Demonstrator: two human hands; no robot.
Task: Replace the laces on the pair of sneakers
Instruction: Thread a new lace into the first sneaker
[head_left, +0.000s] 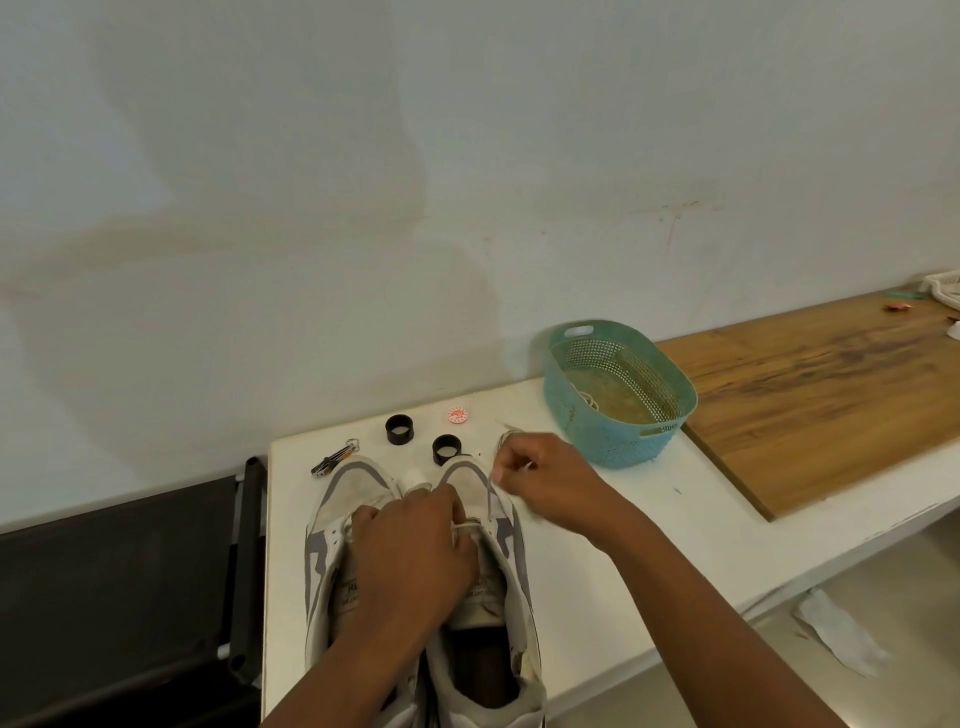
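Two white and grey sneakers stand side by side on the white table (597, 561), toes pointing away from me. My left hand (410, 551) lies over the gap between the left sneaker (343, 499) and the right sneaker (493, 623), its fingers curled at the right shoe's lowest eyelets, where a short run of pale lace (467, 526) shows. My right hand (545, 475) hovers just right of the right shoe's toe and pinches the lace end, which trails off toward the far side. The left shoe's eyelets are mostly hidden by my left hand.
A teal perforated basket (618, 395) with pale laces inside stands at the back right, beside a wooden board (831, 384). Two black rings (399, 430) (447, 449), a red and white cap (458, 415) and a small metal tool (332, 460) lie beyond the toes. A dark cabinet (130, 587) borders the table's left edge.
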